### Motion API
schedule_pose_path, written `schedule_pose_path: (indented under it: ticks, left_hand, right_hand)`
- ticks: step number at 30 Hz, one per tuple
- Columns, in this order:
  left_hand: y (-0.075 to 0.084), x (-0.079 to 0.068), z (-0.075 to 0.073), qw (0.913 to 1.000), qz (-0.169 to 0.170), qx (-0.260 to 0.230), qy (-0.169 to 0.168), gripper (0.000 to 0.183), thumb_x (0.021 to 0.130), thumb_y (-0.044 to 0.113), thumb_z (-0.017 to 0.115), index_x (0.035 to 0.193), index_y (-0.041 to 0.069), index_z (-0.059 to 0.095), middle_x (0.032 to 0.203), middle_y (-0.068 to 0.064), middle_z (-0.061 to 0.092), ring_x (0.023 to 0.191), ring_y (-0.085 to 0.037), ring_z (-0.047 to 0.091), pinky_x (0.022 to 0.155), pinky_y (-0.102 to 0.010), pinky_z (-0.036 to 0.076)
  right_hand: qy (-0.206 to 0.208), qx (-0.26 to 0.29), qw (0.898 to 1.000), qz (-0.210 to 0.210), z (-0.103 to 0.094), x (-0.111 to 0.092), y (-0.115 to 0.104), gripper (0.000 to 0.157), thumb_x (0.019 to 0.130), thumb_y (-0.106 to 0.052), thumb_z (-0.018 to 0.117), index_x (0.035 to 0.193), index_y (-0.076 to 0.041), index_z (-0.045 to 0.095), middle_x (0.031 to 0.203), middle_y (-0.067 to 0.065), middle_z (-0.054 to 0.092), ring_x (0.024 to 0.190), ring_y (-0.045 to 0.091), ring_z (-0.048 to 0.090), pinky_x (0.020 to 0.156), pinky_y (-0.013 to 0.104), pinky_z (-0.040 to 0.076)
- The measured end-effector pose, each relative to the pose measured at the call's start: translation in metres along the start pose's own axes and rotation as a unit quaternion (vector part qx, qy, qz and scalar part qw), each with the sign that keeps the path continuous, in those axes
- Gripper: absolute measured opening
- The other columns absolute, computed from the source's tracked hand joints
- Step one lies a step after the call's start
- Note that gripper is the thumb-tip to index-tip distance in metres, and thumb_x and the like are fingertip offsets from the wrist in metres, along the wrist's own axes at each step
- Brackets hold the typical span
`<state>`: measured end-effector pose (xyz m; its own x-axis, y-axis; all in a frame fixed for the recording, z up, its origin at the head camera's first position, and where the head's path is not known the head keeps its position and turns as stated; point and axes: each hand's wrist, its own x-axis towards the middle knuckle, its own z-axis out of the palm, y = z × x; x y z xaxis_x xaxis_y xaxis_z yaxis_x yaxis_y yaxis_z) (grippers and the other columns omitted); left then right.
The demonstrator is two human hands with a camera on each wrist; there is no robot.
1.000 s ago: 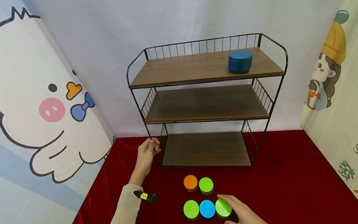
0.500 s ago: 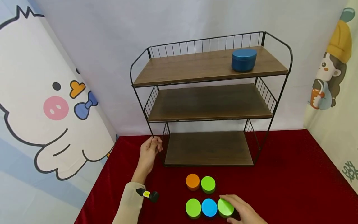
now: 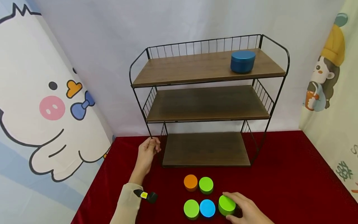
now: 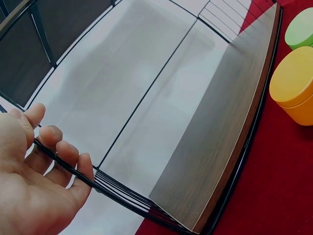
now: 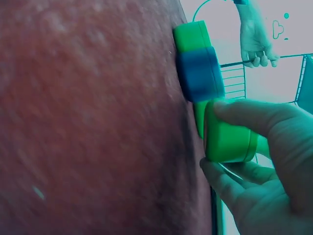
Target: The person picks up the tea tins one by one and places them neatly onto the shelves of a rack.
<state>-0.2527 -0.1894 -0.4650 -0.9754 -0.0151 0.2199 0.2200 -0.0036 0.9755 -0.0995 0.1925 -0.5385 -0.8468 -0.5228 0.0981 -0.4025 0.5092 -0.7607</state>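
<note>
My left hand (image 3: 146, 153) grips the thin black left post of the three-tier shelf (image 3: 207, 149), its fingers curled round the rod in the left wrist view. In the head view my right hand (image 3: 249, 210) holds a round green tin (image 3: 226, 203) between thumb and fingers, at the right end of the front row. Beside it, a small gap apart, stands a blue-lidded tin (image 3: 207, 208), then another green tin (image 3: 191, 209). Behind them are an orange tin (image 3: 190, 182) and a third green tin (image 3: 206, 185).
On the top board, toward the right, stands an oval dark blue tin (image 3: 242, 61). Wire rails edge the boards. A red cloth (image 3: 285, 180) covers the table, and a pale curtain (image 3: 195, 18) hangs behind the shelf.
My right hand has moved the green tin slightly to the right, opening a gap from the blue one. The left hand still grips the post. The head view has shifted a little.
</note>
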Motion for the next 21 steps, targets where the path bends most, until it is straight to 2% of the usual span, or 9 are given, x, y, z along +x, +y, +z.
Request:
schedule_pose_path:
  ticks: [5,10,12,17,21]
  left_hand:
    - [0.0,0.001,-0.001,1.0,-0.002,0.007,-0.001,0.04,0.111,0.028,0.037,0.102,-0.006,0.055,0.077,-0.004,0.049,0.078,-0.018,0.054,0.078,-0.028,0.054]
    - [0.002,0.0,-0.002,1.0,-0.005,0.001,-0.003,0.041,0.111,0.028,0.037,0.103,-0.009,0.054,0.078,-0.006,0.049,0.078,-0.018,0.053,0.079,-0.028,0.053]
    - [0.002,-0.001,-0.002,1.0,-0.008,-0.001,-0.004,0.041,0.111,0.028,0.037,0.103,-0.009,0.053,0.078,-0.006,0.049,0.078,-0.019,0.053,0.078,-0.027,0.053]
    - [0.003,0.0,-0.002,0.9999,-0.015,-0.002,-0.005,0.043,0.111,0.028,0.036,0.104,-0.011,0.053,0.079,-0.006,0.049,0.078,-0.02,0.053,0.077,-0.026,0.052]
    - [0.003,0.001,-0.002,0.9998,-0.017,0.001,-0.009,0.041,0.111,0.027,0.036,0.104,-0.01,0.053,0.079,-0.007,0.049,0.078,-0.019,0.053,0.078,-0.027,0.053]
  right_hand:
    - [0.018,-0.004,1.0,-0.006,-0.015,0.005,-0.009,0.063,0.09,-0.027,0.081,0.14,0.001,0.055,0.122,0.009,0.063,0.099,-0.003,0.057,0.077,0.02,0.054]
    - [0.042,-0.045,0.998,-0.002,-0.029,0.01,-0.02,0.062,0.088,-0.027,0.083,0.139,-0.003,0.057,0.126,0.003,0.064,0.102,0.002,0.06,0.083,0.022,0.057]
    - [0.058,-0.065,0.996,-0.015,-0.034,0.013,-0.024,0.061,0.087,-0.026,0.084,0.138,-0.004,0.058,0.128,0.003,0.064,0.105,0.006,0.062,0.086,0.023,0.058]
    - [0.129,-0.116,0.981,-0.081,-0.043,0.022,-0.032,0.063,0.08,-0.016,0.09,0.135,-0.006,0.061,0.124,-0.001,0.066,0.106,0.012,0.068,0.085,0.028,0.061]
    - [0.161,-0.134,0.973,-0.1,-0.052,0.032,-0.041,0.064,0.077,-0.013,0.091,0.134,-0.006,0.063,0.12,-0.002,0.067,0.102,0.012,0.069,0.083,0.029,0.062]
